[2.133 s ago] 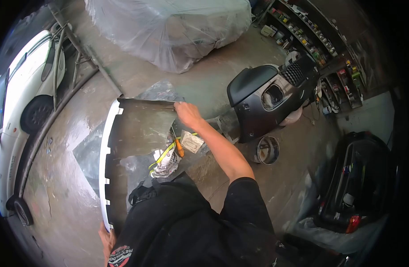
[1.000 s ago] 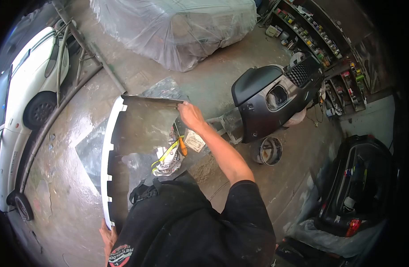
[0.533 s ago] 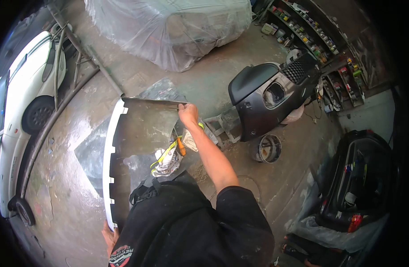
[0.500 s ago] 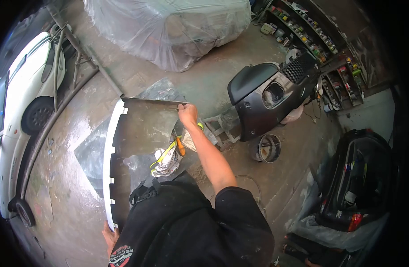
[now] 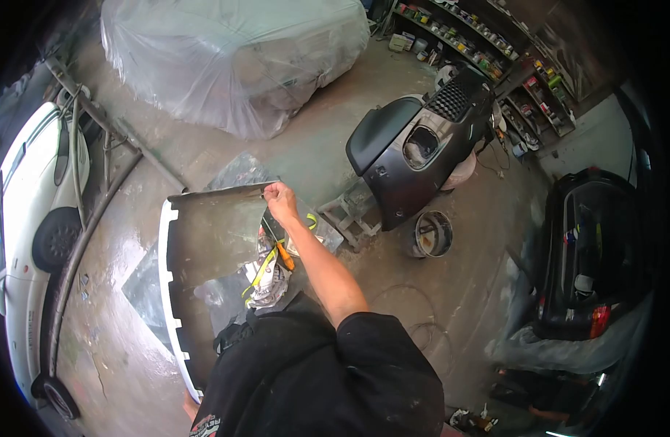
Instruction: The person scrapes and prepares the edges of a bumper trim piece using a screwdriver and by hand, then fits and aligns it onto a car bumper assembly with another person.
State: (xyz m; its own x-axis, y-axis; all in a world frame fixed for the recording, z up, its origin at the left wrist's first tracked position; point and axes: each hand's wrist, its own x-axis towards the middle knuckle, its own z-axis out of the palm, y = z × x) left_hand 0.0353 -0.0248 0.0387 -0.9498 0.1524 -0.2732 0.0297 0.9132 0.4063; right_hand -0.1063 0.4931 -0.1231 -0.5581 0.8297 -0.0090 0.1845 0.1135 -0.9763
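Observation:
A long, curved car bumper cover [image 5: 168, 280] with a white outer edge, small tabs and a dark inner side is in front of my body at the left. My right hand [image 5: 280, 203] is closed around the end of its far side. At the near end, my left hand [image 5: 191, 406] touches the white edge; most of it is hidden behind the bumper and my shirt, so its fingers do not show. Beyond my waist lie an orange-handled tool [image 5: 285, 256] and a crumpled printed wrapping or paper [image 5: 268, 285] with a yellow strap.
A plastic-covered car [image 5: 233, 65] stands ahead. A black bumper [image 5: 408, 167] rests on a stand [image 5: 353, 218], with a bucket [image 5: 432, 234] beside it. Metal pipes [image 5: 95, 218] and a white car [image 5: 30, 211] are left. Shelves of cans [image 5: 459, 40] and a dark car part [image 5: 593, 255] are right.
The view has turned, so most of the surroundings appear farther left. My right hand keeps its hold on the bumper's end. Less of my left hand shows now.

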